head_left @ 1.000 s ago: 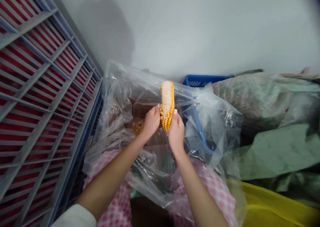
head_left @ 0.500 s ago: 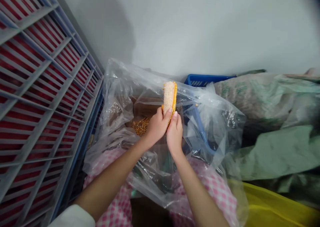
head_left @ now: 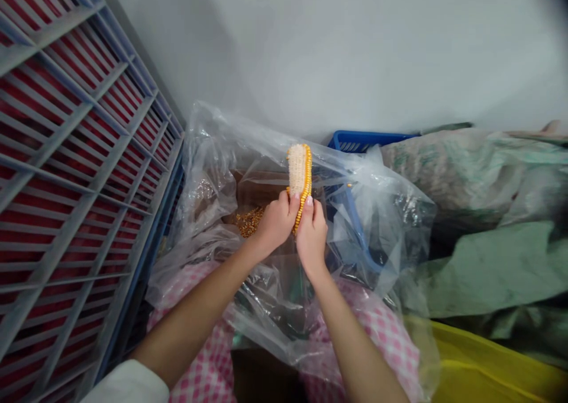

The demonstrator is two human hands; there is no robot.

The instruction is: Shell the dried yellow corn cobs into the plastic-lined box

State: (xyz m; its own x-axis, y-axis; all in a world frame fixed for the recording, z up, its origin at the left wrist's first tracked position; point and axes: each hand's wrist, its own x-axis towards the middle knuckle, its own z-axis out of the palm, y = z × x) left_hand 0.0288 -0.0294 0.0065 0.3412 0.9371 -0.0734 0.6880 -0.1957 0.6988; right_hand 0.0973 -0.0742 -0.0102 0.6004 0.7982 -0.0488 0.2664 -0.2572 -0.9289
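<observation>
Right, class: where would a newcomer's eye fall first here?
First, the partly bare corn cob at centre, its lower end in the left hand and right hand. Loose kernels show just left of them, amid clear plastic. A slatted crate, red showing through, fills the left side.

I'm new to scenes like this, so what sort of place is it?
Probably a storeroom or storage corner: a slatted crate stands at the left, with a blue basket and a crumpled sack at the right.
</observation>
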